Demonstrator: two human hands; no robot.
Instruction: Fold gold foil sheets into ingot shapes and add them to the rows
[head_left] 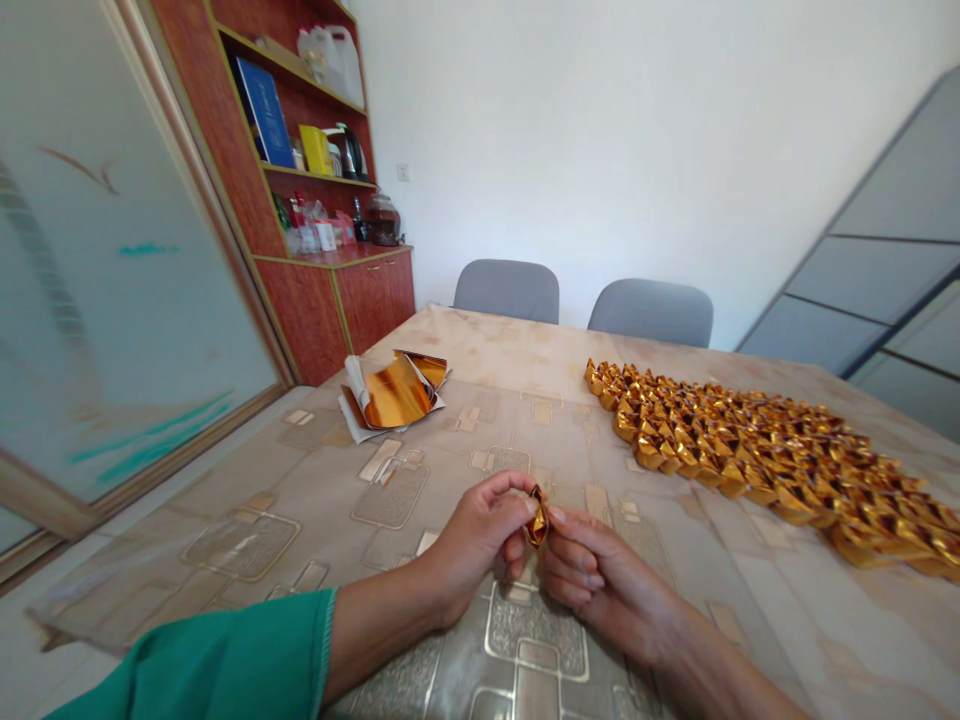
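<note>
1. Pinching a small gold foil piece (538, 522) between thumb and forefinger, the left hand (472, 545) is closing narrowly on its upper left side, the other fingers curling beneath.
2. The right hand (600, 585) is gripping the same piece at its right edge, thumb and forefinger pressing together and the remaining fingers folding in toward the palm.
3. The piece is sitting upright between the two sets of fingertips, above the near part of the table (510, 345), and its folded faces are catching the light.
4. A green sleeve (217, 660) is covering part of the left forearm, while the right forearm is showing bare.
5. Beyond the left hand, a loose stack of gold sheets (396, 393) is lying on the table, some of them curling up and showing pale undersides.
6. To the right, many folded gold pieces (735, 435) are standing in close rows, running from the table's middle toward its right side.
7. Two grey chairs (507, 290) are standing at the far edge, backs rising above the tabletop.
8. Behind, at left, a reddish wooden cabinet (330, 300) is holding a kettle (350, 155), a blue folder (266, 112) and a glass jar (384, 218).
</note>
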